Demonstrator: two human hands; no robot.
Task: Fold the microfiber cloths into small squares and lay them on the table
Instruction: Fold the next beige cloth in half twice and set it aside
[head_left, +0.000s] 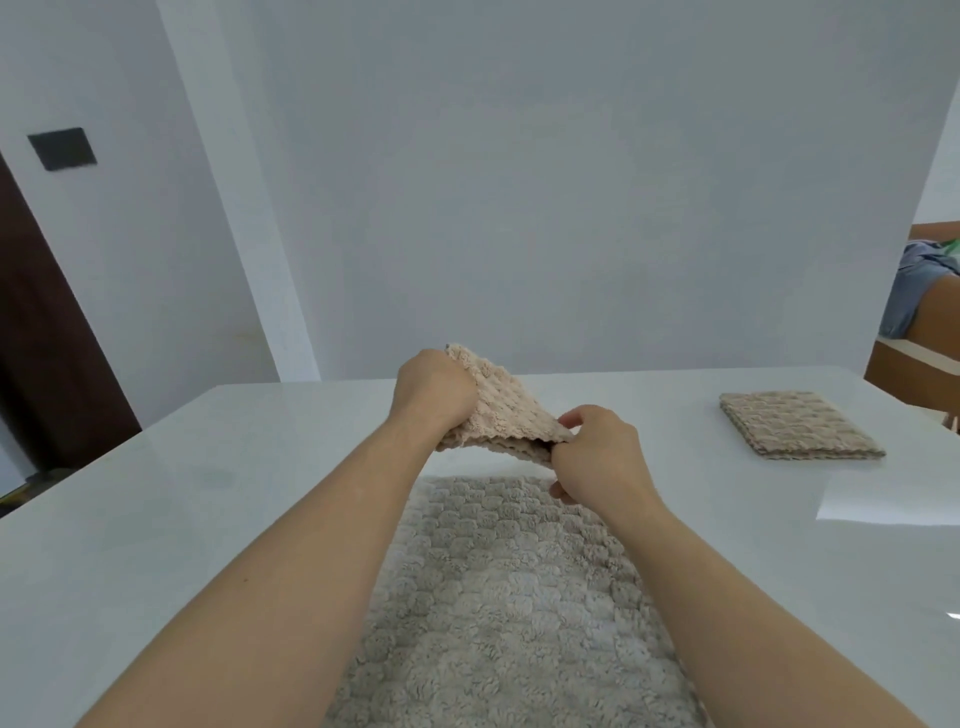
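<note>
Left hand (434, 387) and right hand (597, 452) both grip a folded beige cloth (498, 410) — raised above the table (156, 493), over a flat grey cloth (498, 597). A folded square (797, 426) lies well right of it — on the table.

The person's forearms (291, 545) are bare as far up as can be seen, long and slim. The left hand (434, 387) and right hand (597, 457) are bare too.

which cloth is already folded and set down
The tan textured cloth square at far right, untouched. The left hand and right hand hold the pale beige cloth; the big grey cloth lies unfolded.
</note>
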